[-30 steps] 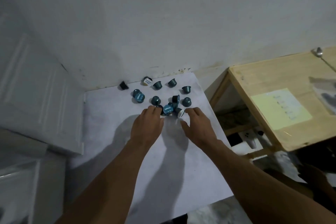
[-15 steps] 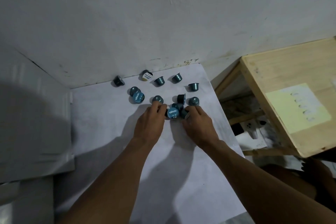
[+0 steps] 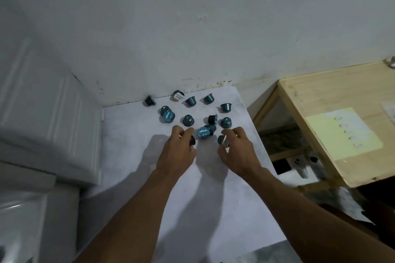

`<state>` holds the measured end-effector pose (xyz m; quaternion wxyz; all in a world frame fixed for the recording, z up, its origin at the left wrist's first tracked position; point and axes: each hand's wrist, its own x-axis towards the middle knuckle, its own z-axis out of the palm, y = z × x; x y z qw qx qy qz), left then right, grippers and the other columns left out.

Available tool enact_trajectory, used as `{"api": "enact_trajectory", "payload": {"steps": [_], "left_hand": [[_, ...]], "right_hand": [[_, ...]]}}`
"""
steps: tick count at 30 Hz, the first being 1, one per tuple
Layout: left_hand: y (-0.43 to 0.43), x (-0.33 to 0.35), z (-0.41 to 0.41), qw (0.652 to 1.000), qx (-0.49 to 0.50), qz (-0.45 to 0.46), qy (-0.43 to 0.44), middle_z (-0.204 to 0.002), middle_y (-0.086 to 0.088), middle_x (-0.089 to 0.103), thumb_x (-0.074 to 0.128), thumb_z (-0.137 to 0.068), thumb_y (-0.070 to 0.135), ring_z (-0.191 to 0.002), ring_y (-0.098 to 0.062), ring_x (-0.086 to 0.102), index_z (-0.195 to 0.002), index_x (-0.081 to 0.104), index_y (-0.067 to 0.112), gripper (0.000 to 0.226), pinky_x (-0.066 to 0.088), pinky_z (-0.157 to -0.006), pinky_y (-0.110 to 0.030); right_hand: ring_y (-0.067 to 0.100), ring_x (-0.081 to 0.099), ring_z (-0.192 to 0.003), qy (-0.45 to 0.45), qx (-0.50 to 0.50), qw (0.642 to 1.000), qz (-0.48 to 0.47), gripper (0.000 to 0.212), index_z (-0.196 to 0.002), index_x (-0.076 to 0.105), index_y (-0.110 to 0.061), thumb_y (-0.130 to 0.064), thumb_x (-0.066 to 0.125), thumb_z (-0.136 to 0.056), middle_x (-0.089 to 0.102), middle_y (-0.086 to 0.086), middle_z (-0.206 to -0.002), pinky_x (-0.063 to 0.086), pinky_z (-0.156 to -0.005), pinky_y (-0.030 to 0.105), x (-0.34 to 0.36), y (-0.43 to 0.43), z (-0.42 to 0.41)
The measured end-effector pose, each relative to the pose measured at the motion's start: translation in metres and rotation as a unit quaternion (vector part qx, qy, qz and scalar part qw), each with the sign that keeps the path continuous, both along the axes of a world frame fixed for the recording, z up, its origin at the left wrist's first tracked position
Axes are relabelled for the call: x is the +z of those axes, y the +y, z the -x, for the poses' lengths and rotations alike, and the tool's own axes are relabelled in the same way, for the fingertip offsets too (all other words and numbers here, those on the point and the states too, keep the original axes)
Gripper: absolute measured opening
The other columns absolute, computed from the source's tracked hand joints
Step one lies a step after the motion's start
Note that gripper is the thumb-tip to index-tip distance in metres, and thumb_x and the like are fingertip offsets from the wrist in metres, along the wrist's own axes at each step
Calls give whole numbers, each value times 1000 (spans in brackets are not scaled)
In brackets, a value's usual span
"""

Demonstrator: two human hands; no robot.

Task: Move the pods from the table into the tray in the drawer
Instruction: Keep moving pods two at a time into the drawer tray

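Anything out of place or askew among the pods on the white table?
No spill or damage. The pods are merely scattered: some standing, several tipped on their sides, such as the white-lidded pod by the wall and the blue-lidded pod.

The left hand (image 3: 177, 151) and right hand (image 3: 237, 153) are bare. The left forearm (image 3: 136, 209) and right forearm (image 3: 299, 205) are bare as well, uncovered along all their visible length, details lost in dim light

You see teal pods (image 3: 190, 100) on a white surface (image 3: 132, 139), one white-lidded pod (image 3: 177, 96) among them, and a pale wooden desk (image 3: 333, 92) at right.
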<state>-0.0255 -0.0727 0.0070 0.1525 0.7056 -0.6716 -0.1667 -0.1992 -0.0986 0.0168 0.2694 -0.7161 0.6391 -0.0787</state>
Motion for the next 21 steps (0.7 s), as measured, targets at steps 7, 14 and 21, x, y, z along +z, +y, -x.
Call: {"api": "enact_trajectory", "payload": {"steps": [7, 14, 21], "left_hand": [[63, 48, 8, 989, 90, 96, 62, -106, -4, 58, 63, -84, 27, -91, -18, 60, -111, 62, 13, 31, 44, -81, -24], [108, 101, -33, 976, 156, 140, 55, -111, -6, 61, 64, -79, 17, -96, -20, 58, -117, 61, 13, 39, 37, -81, -22], [182, 136, -94, 968, 160, 188, 40, -114, -7, 57, 67, -78, 15, -97, -24, 59, -122, 58, 11, 45, 42, -83, -27]], "right_hand": [[23, 54, -111, -38, 57, 991, 111, 49, -133, 46, -18, -28, 62, -88, 48, 7, -133, 49, -94, 33, 42, 42, -8], [26, 54, -101, -77, 121, 969, 200, 36, -122, 55, -14, -22, 59, -87, 53, 10, -117, 41, -79, 27, 91, 78, -44], [26, 56, -106, -94, 169, 954, 231, 44, -129, 51, -15, -27, 58, -87, 53, 9, -124, 46, -88, 35, 121, 134, -111]]}}
